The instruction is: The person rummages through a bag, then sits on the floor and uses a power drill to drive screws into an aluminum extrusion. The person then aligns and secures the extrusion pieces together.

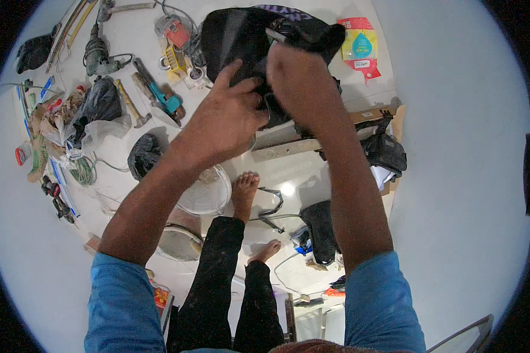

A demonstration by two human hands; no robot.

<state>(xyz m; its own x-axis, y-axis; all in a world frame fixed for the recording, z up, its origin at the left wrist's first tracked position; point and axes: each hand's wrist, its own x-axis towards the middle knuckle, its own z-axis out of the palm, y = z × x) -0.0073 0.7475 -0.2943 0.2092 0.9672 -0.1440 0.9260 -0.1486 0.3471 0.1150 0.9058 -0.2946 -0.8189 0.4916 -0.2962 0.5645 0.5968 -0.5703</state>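
Note:
A black bag with a purple-patterned patch at its top stands in front of me at the far side. My left hand presses against its near side, index finger stretched along the cloth and the other fingers curled onto the fabric. My right hand is closed in a fist over the bag's right part and smeared by motion. A pale, narrow piece shows just above that fist; I cannot make out what it is. The right fingers are mostly hidden.
Left of the bag lie a red power tool, a drill, a hammer and a teal-handled tool. Buckets stand by my feet. A yellow-red packet and a black pouch lie to the right.

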